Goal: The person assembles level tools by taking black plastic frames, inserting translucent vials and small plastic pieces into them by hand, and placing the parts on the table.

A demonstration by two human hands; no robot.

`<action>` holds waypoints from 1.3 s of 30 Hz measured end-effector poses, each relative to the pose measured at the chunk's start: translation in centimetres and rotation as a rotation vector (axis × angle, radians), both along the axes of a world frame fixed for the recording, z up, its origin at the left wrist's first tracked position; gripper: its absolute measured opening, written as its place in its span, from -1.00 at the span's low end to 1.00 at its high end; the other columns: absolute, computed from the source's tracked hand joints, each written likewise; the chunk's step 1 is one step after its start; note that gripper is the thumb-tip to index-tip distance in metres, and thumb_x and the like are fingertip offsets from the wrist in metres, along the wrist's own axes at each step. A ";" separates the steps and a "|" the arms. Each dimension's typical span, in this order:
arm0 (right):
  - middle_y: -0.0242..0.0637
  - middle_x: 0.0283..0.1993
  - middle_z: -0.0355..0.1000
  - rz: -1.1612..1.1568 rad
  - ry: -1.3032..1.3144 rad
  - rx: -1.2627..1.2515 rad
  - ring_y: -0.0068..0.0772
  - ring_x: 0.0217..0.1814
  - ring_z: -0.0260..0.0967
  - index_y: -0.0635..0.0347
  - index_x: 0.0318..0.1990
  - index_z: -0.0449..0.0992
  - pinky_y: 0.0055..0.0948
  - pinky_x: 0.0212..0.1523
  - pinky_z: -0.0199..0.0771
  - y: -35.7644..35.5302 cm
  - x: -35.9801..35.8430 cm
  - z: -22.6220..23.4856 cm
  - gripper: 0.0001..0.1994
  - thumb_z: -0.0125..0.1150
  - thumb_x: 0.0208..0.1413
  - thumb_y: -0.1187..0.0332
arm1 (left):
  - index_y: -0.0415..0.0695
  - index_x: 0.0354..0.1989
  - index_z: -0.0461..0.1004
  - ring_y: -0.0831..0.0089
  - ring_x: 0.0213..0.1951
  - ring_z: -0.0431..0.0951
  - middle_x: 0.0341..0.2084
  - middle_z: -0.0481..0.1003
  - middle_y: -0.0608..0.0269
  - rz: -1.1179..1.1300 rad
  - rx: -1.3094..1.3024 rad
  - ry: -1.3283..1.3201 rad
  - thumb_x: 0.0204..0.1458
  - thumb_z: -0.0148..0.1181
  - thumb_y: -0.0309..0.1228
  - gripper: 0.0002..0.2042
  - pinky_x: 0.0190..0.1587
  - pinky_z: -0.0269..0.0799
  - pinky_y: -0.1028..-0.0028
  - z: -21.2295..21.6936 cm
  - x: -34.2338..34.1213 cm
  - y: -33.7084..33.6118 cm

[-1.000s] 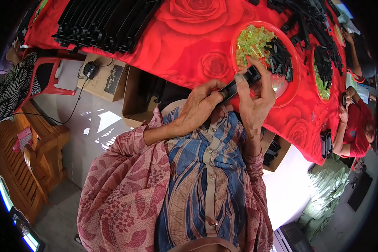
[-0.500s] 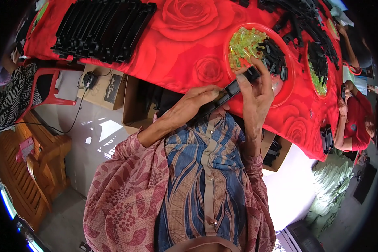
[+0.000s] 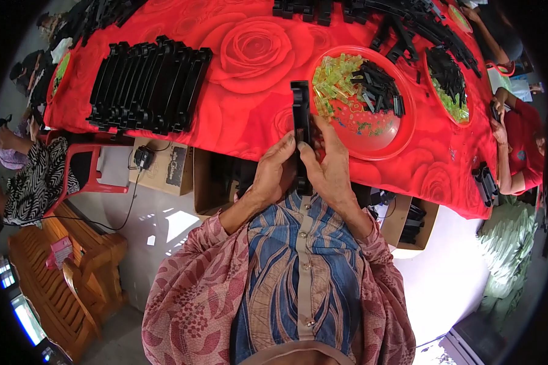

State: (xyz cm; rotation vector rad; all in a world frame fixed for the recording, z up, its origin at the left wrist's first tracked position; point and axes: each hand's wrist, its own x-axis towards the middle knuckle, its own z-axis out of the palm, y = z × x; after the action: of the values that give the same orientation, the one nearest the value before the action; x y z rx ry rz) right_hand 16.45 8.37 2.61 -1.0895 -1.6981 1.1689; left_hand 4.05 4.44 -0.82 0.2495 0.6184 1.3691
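A long black plastic part (image 3: 300, 109) stands lengthwise in front of my chest, its far end over the edge of the red cloth. On its left side, my left hand (image 3: 273, 170) grips it with the thumb along its edge. My right hand (image 3: 327, 167) closes on the other side, thumb pressed to the part's middle. The palm sides and some fingers are hidden. Just beyond my right hand lies a round red tray (image 3: 380, 149) with yellow-green clear pieces (image 3: 335, 76), small black pieces (image 3: 380, 85) and tiny coloured bits.
A row of similar black parts (image 3: 149, 85) lies at the left on the rose-patterned red cloth (image 3: 249, 52). More black parts (image 3: 402, 42) are piled far right, near a second tray (image 3: 447, 85). A person in red (image 3: 520, 143) works at the right. Cardboard boxes (image 3: 210, 182) stand below the table.
The black part has swung from a slant to nearly straight ahead. My right hand has come down and left from near the tray onto the part, and the head view has shifted.
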 end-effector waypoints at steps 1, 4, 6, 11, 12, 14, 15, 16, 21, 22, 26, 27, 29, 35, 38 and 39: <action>0.09 -0.07 0.36 -0.033 -0.056 0.054 0.07 -0.05 0.40 0.45 0.11 0.29 -0.20 -0.04 0.41 0.1 -0.1 -0.4 -0.59 0.12 0.11 0.49 | -0.22 0.13 0.32 0.40 0.05 0.42 -0.04 0.44 0.20 -0.012 -0.004 0.008 0.33 -0.15 -0.36 -0.70 0.20 0.26 0.40 -0.4 0.0 0.1; 0.06 -0.13 0.35 -0.066 -0.110 0.093 0.08 -0.11 0.39 0.44 0.04 0.33 -0.17 -0.08 0.40 0.0 -0.4 -0.3 -0.65 0.12 0.10 0.50 | -0.22 0.08 0.33 0.37 0.05 0.42 -0.05 0.44 0.21 -0.066 0.121 -0.164 0.32 -0.16 -0.38 -0.74 0.21 0.26 0.38 -1.0 -0.2 0.0; 0.05 -0.13 0.34 -0.068 -0.103 0.080 0.07 -0.12 0.38 0.44 0.02 0.34 -0.17 -0.09 0.40 -0.2 -0.6 0.3 -0.67 0.12 0.09 0.51 | -0.21 0.05 0.32 0.33 0.06 0.41 -0.03 0.42 0.18 0.010 -0.011 -0.093 0.33 -0.17 -0.31 -0.72 0.21 0.26 0.34 -0.8 -0.1 -0.1; 0.04 -0.09 0.30 -0.038 -0.128 0.129 0.04 -0.12 0.36 0.43 -0.01 0.35 -0.21 -0.11 0.40 -0.8 -0.7 0.4 -0.68 0.14 0.07 0.53 | -0.18 0.09 0.29 0.29 0.06 0.40 0.00 0.40 0.14 0.001 -0.004 -0.177 0.34 -0.23 -0.09 -0.59 0.20 0.27 0.28 0.7 0.0 0.3; 0.04 -0.07 0.29 -0.045 -0.124 0.160 0.03 -0.10 0.36 0.43 0.00 0.35 -0.21 -0.11 0.39 -0.9 -0.8 0.3 -0.67 0.14 0.06 0.53 | -0.17 0.10 0.28 0.28 0.06 0.40 0.00 0.39 0.12 0.006 0.017 -0.149 0.33 -0.26 -0.02 -0.54 0.20 0.28 0.26 0.7 0.0 0.3; 0.04 -0.06 0.28 -0.045 -0.118 0.186 0.03 -0.09 0.35 0.43 0.00 0.35 -0.22 -0.11 0.39 -1.1 -0.9 0.5 -0.67 0.15 0.05 0.54 | -0.17 0.11 0.27 0.27 0.06 0.41 -0.01 0.40 0.12 -0.001 -0.010 -0.152 0.32 -0.26 0.01 -0.52 0.19 0.28 0.25 0.8 -0.2 0.1; 0.03 -0.06 0.28 -0.030 -0.088 0.129 0.03 -0.08 0.35 0.43 0.01 0.34 -0.22 -0.10 0.39 -1.2 -0.9 1.1 -0.66 0.15 0.04 0.54 | -0.16 0.12 0.27 0.25 0.05 0.42 -0.02 0.41 0.12 -0.019 -0.034 -0.159 0.32 -0.27 0.03 -0.49 0.19 0.29 0.24 0.8 -0.3 0.0; 0.02 -0.06 0.28 -0.015 -0.060 0.071 0.03 -0.08 0.34 0.42 0.02 0.33 -0.22 -0.08 0.39 -1.3 -0.8 1.4 -0.64 0.15 0.04 0.55 | -0.16 0.12 0.27 0.25 0.05 0.42 -0.02 0.41 0.12 -0.014 -0.039 -0.159 0.32 -0.27 0.03 -0.49 0.19 0.29 0.24 0.7 -0.4 -0.1; 0.05 -0.10 0.29 0.048 -0.083 0.131 0.00 -0.11 0.34 0.41 0.03 0.31 -0.23 -0.12 0.38 -1.7 -0.4 1.5 -0.65 0.12 0.07 0.55 | -0.15 0.19 0.24 0.24 0.05 0.45 -0.01 0.43 0.11 -0.140 0.095 -0.286 0.29 -0.25 0.08 -0.44 0.19 0.29 0.24 0.3 -0.7 -1.0; 0.06 -0.11 0.30 0.084 -0.096 0.089 -0.01 -0.14 0.34 0.41 0.03 0.31 -0.24 -0.14 0.37 -1.8 -0.3 1.4 -0.66 0.11 0.07 0.55 | -0.15 0.19 0.24 0.24 0.05 0.45 -0.01 0.43 0.11 -0.140 0.091 -0.287 0.29 -0.25 0.08 -0.44 0.19 0.29 0.24 0.1 -0.8 -1.1; 0.05 -0.14 0.30 0.134 -0.078 -0.001 -0.02 -0.18 0.34 0.40 0.03 0.30 -0.24 -0.16 0.37 -2.0 0.0 2.4 -0.67 0.09 0.09 0.55 | -0.15 0.21 0.23 0.24 0.10 0.42 0.03 0.41 0.11 -0.186 0.142 -0.340 0.27 -0.20 0.08 -0.44 0.22 0.26 0.23 -1.3 -1.0 -1.6; 0.04 -0.15 0.30 0.136 -0.078 0.004 -0.02 -0.19 0.34 0.40 0.03 0.29 -0.25 -0.16 0.36 -2.0 0.1 2.4 -0.67 0.08 0.09 0.55 | -0.15 0.20 0.23 0.24 0.11 0.41 0.04 0.41 0.11 -0.203 0.207 -0.419 0.26 -0.17 0.07 -0.44 0.23 0.25 0.23 -1.5 -1.0 -1.6; 0.02 -0.16 0.30 0.136 -0.078 0.006 -0.02 -0.19 0.34 0.40 0.03 0.29 -0.25 -0.16 0.36 -2.1 0.2 2.7 -0.68 0.08 0.10 0.55 | -0.15 0.20 0.23 0.25 0.12 0.40 0.05 0.40 0.13 -0.197 0.201 -0.413 0.26 -0.15 0.07 -0.44 0.24 0.24 0.23 -1.5 -0.9 -1.6; 0.01 -0.22 0.31 0.139 -0.019 -0.033 -0.08 -0.26 0.33 0.38 -0.01 0.30 -0.27 -0.21 0.35 -2.1 0.2 2.2 -0.71 0.06 0.11 0.54 | -0.16 0.20 0.23 0.28 0.11 0.39 0.05 0.39 0.18 -0.197 0.189 -0.309 0.25 -0.10 0.03 -0.46 0.24 0.22 0.25 -1.5 -0.9 -1.7; 0.01 -0.24 0.31 0.142 0.063 -0.006 -0.09 -0.29 0.33 0.38 0.00 0.29 -0.28 -0.22 0.35 -2.1 0.2 2.0 -0.71 0.04 0.12 0.55 | -0.17 0.21 0.23 0.30 0.10 0.39 0.03 0.39 0.19 -0.192 0.206 -0.272 0.25 -0.07 0.01 -0.46 0.23 0.22 0.26 -1.6 -0.8 -1.8; 0.01 -0.24 0.31 0.142 0.041 -0.040 -0.08 -0.28 0.34 0.38 0.00 0.29 -0.28 -0.22 0.35 -2.1 0.2 2.4 -0.71 0.04 0.11 0.55 | -0.17 0.21 0.22 0.31 0.09 0.39 0.03 0.39 0.20 -0.177 0.186 -0.245 0.25 -0.06 0.01 -0.46 0.23 0.22 0.27 -1.6 -0.8 -1.9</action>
State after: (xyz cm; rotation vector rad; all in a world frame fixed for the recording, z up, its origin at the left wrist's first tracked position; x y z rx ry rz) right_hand 16.68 6.25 5.02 -0.9751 -1.7495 1.3103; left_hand 3.24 2.54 -2.42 0.2744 0.2588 1.2620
